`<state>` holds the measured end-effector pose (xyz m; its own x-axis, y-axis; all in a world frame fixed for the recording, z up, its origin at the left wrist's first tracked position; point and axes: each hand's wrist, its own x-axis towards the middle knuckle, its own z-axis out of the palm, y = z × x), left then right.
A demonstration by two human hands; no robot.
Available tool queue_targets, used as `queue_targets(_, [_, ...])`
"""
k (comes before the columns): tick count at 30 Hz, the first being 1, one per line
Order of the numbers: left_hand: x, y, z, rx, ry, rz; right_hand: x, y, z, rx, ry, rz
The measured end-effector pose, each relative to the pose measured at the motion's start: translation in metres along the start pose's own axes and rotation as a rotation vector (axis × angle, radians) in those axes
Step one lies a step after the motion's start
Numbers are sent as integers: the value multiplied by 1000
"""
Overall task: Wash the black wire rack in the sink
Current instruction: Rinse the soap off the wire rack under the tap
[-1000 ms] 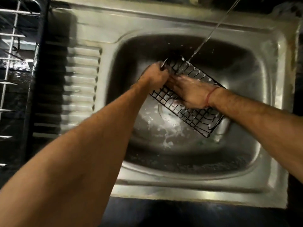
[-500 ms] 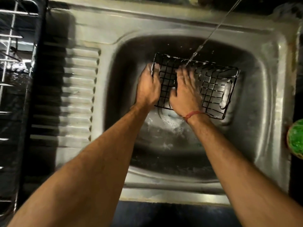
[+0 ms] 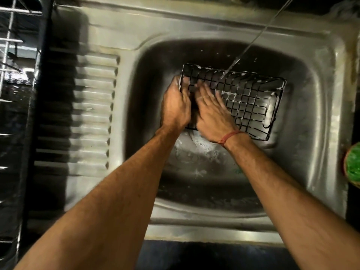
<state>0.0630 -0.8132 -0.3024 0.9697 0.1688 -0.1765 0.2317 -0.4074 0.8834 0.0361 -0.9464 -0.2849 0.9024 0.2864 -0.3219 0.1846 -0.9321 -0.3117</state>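
Observation:
The black wire rack (image 3: 251, 102) is held over the steel sink (image 3: 303, 152) basin, roughly level, with white soap foam on its wires. My left hand (image 3: 175, 106) grips the rack's left edge, fingers curled round the rim. Lying flat on the grid just right of it, my right hand (image 3: 211, 112) has straight fingers spread over the wires and a red thread at the wrist. A thin stream of water (image 3: 251, 41) falls from the upper right onto the rack near my right fingertips.
Foam and water pool on the basin floor below the rack. A ribbed draining board (image 3: 91, 114) lies to the left, with a metal dish rack (image 3: 11, 75) beyond it. A green scrubber (image 3: 353, 164) sits at the right edge.
The rack turned from a steep diagonal to nearly level under the stream. My right hand swung round from the right side and now lies flat on the grid, further left than half a second ago.

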Motion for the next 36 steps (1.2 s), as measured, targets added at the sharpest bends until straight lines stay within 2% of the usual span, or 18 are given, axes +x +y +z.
queue_targets(5, [-13, -1, -2, -10, 99, -44, -15, 10, -6, 12, 110, 175])
queue_targets(9, [-22, -2, -10, 11, 200, -80, -27, 26, -6, -58, 59, 10])
queue_targets(12, [-25, 0, -13, 13, 224, -63, -31, 31, -8, -99, 101, 45])
queue_targets(14, [-25, -1, -16, 4, 241, -40, -30, 23, -2, -120, 104, -11])
queue_targets(16, [-22, -6, -22, -27, 274, 6, -31, 22, 2, -126, 50, -156])
queue_targets(18, [-16, -9, -30, -41, 301, 60, -30, 31, -3, -59, 59, -153])
queue_targets(20, [-11, -9, -32, -38, 293, 74, -29, 31, -8, 47, 159, -1])
queue_targets(22, [-9, -8, -31, -49, 272, 69, -28, 20, -5, 53, 222, 61])
queue_targets(28, [-9, -7, -31, -59, 257, 89, -28, 16, -2, -64, 259, -6])
queue_targets(32, [-9, 0, -17, -41, 212, 88, -14, 9, -11, -91, 211, -153])
queue_targets(36, [-9, 0, -7, -47, 193, 124, 4, -2, -20, -127, 283, -3])
